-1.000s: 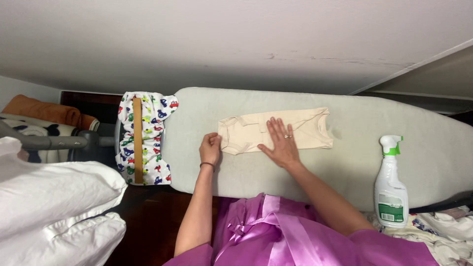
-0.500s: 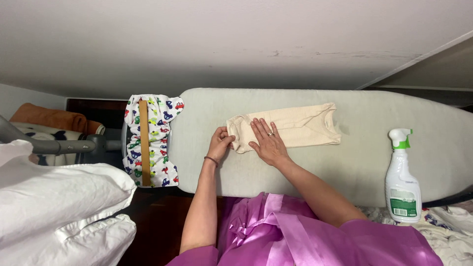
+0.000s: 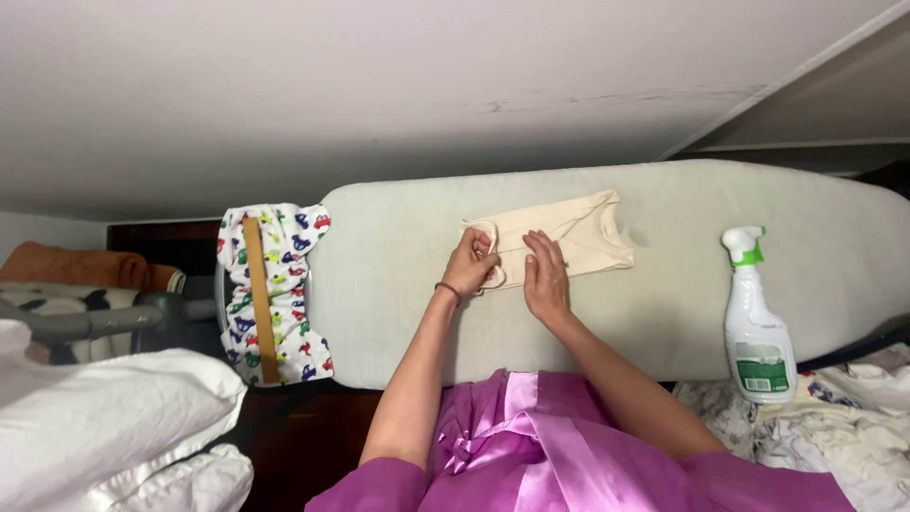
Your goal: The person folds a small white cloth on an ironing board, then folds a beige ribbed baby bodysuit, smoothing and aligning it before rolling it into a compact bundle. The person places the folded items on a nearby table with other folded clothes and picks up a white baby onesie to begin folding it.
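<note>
Head view, near to far. At 6 o'clock my purple satin robe (image 3: 559,446) fills the bottom edge, both forearms reaching up from it. My left hand (image 3: 471,265) pinches the left end of the cream baby garment (image 3: 559,237), fingers curled tight on the fabric, thumb against them. My right hand (image 3: 547,275) lies flat on the cloth just beside it, fingers close together, pressing down.

The garment sits mid-board on the grey ironing board (image 3: 664,313), folded into a narrow strip running 9 to 3 o'clock.

To do this well, I judge: keep the right palm as anchor, bring the pinched end over evenly, match the edges, smooth out from the crease.

White spray bottle (image 3: 754,322) with green trigger at 3 o'clock, well apart. Car-print cloth (image 3: 275,284) at 9 o'clock, off the board's tip. White bedding (image 3: 104,417) at 8 o'clock.
</note>
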